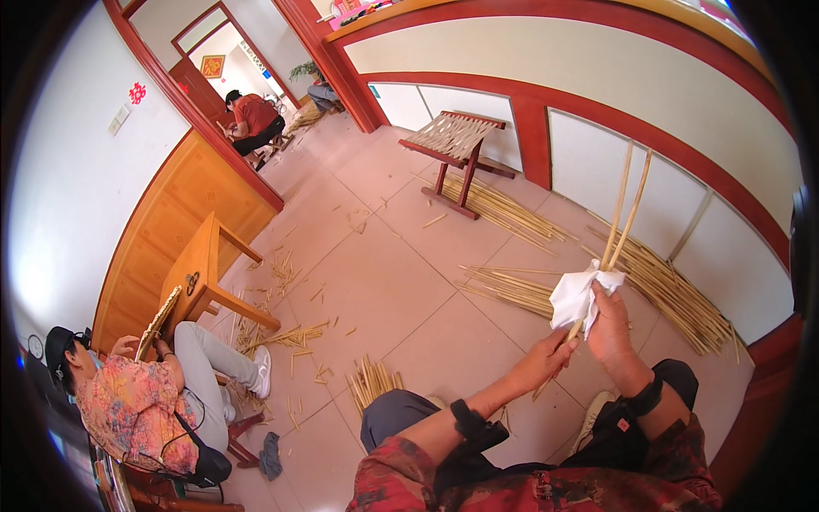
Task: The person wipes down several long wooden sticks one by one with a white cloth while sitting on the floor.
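Two long, thin straw-coloured stalks [630, 211] slant up and away in front of me, over the floor. My right hand [608, 323] is closed around them through a crumpled white cloth [569, 301], which wraps the stalks at mid-length. Lower down, my left hand [547, 363] grips the same stalks near their bottom ends, just beside the right one. The cloth and fingers hide part of the stalks. Behind my hands, a loose bundle of similar stalks [505, 286] lies on the tiles.
More stalks [672, 291] lie along the white cabinet panels, and others [512, 208] beside a folding stool [454, 136] with a woven seat. Short cut pieces [374, 384] gather near my left knee. At left, a person [141, 397] sits by a wooden table [198, 269]; another [256, 121] crouches beyond the doorway.
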The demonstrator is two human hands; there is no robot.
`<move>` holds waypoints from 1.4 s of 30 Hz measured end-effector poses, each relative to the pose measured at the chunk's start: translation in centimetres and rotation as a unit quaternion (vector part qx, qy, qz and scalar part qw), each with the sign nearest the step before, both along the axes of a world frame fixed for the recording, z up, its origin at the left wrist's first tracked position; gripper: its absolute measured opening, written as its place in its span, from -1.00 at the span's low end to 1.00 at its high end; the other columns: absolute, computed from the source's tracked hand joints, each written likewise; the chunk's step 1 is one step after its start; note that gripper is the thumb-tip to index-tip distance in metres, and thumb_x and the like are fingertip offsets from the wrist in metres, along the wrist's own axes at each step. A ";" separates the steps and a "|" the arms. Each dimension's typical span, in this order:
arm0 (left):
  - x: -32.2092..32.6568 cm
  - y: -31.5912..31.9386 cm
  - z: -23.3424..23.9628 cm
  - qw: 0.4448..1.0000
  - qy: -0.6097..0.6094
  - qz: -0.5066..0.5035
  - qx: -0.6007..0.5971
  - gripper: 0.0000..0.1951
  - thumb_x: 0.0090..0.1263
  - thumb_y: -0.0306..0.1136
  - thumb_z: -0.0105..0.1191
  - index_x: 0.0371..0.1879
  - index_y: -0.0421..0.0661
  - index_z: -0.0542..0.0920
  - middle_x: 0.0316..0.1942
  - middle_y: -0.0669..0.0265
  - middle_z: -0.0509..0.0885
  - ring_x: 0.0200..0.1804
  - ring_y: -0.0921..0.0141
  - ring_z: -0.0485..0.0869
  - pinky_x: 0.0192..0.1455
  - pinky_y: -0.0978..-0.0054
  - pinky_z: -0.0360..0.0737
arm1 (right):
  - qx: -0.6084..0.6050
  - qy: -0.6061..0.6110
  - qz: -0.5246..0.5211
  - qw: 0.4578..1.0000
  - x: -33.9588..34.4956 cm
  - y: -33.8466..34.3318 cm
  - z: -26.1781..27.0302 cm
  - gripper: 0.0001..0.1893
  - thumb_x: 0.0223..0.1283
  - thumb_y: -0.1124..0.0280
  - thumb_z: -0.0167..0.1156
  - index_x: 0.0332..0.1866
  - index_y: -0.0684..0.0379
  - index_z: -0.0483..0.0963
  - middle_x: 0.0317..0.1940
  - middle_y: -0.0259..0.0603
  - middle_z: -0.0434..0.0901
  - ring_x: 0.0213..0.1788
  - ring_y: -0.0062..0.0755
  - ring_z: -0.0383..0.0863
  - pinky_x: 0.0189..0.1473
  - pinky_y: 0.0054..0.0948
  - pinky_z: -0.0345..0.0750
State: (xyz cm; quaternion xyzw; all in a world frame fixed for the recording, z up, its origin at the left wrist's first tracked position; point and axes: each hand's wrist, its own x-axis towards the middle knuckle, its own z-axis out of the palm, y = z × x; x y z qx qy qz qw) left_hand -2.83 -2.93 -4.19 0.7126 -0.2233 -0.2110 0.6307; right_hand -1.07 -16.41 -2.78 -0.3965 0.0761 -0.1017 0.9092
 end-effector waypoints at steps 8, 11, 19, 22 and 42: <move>-0.2 1.6 0.9 0.911 0.352 -0.149 -0.158 -0.68 0.31 -0.11 -0.20 -0.21 -0.14 0.38 -0.62 0.36 0.44 -0.69 0.53 0.41 -0.67 0.65 0.33 | 0.027 -0.028 0.094 0.995 -0.1 -1.0 0.8 -0.73 0.18 0.34 -0.07 -0.06 0.22 0.29 -0.23 -0.32 0.44 -0.17 -0.54 0.43 -0.12 -0.52 0.38; -0.2 2.0 1.3 0.878 0.388 -0.150 -0.236 -0.66 0.30 -0.08 -0.20 -0.22 -0.14 0.39 -0.63 0.37 0.43 -0.72 0.52 0.39 -0.70 0.63 0.31 | 0.027 -0.054 0.122 0.991 -0.1 -1.2 1.7 -0.73 0.19 0.33 -0.09 -0.05 0.22 0.29 -0.23 -0.33 0.44 -0.17 -0.55 0.43 -0.12 -0.53 0.38; -0.2 1.9 1.6 0.839 0.439 -0.152 -0.281 -0.75 0.31 -0.13 -0.19 -0.35 -0.07 0.40 -0.68 0.40 0.39 -0.76 0.52 0.33 -0.74 0.64 0.26 | 0.036 -0.058 0.164 0.984 -0.2 -1.4 2.3 -0.72 0.21 0.30 -0.14 -0.05 0.23 0.28 -0.21 -0.31 0.44 -0.14 -0.56 0.42 -0.10 -0.53 0.37; 0.0 1.7 1.6 0.889 0.386 -0.094 -0.226 -0.79 0.31 -0.18 -0.17 -0.40 -0.06 0.38 -0.68 0.42 0.38 -0.76 0.54 0.33 -0.74 0.65 0.27 | 0.033 -0.041 0.150 0.987 -0.1 -0.9 2.4 -0.70 0.23 0.28 -0.18 -0.04 0.25 0.27 -0.20 -0.28 0.44 -0.13 -0.53 0.42 -0.08 -0.52 0.37; -0.1 0.0 0.0 0.978 0.183 0.069 -0.072 -0.77 0.33 -0.25 -0.22 -0.43 -0.15 0.43 -0.72 0.46 0.37 -0.73 0.63 0.30 -0.71 0.71 0.22 | -0.058 0.039 0.154 0.986 -2.2 1.7 -0.4 -0.75 0.20 0.27 -0.10 -0.19 0.24 0.33 -0.41 -0.31 0.46 -0.38 -0.59 0.45 -0.31 -0.61 0.41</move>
